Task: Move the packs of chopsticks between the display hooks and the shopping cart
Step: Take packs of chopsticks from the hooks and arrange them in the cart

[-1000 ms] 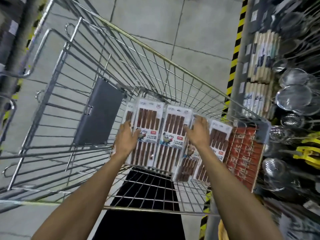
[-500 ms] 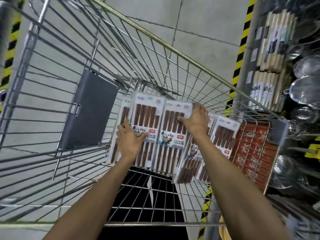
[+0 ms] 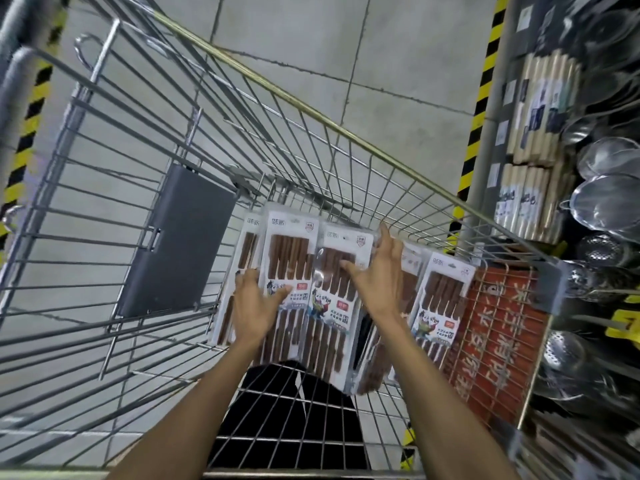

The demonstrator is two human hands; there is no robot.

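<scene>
Looking down, you've got the shopping cart [image 3: 311, 109] filling most of the view, wire basket tilted across a grey tiled floor [image 3: 381, 46]. A store rack [image 3: 495, 140] runs down the right edge, with a yellow-black striped strip [image 3: 481, 98] on its upright. Bundles of pale wooden sticks [image 3: 540, 109] hang on it, with metal strainers [image 3: 609, 202] just right of and below them.

Inside the cart, a grey flap panel [image 3: 180, 237] lies against the left wall. A red printed sign [image 3: 495, 348] sits behind the wire at the right end.

The packs of chopsticks [image 3: 287, 258] stand in a row on edge between panel and sign, leaning against the cart's far wall, overlapping each other. White cards, brown sticks, label band across the middle. The rightmost pack [image 3: 440, 306] is just beside the red sign.

Your left hand [image 3: 254, 308] lies flat on the left-most packs: fingers spread wide, thumb across the front of the second pack, nothing pinched.

Your right hand [image 3: 377, 282] is spread too: index finger straight up toward the wire wall, thumb out left over the third pack [image 3: 341, 306]. Palm covers the packs behind it. Can't tell how firmly it presses.
</scene>
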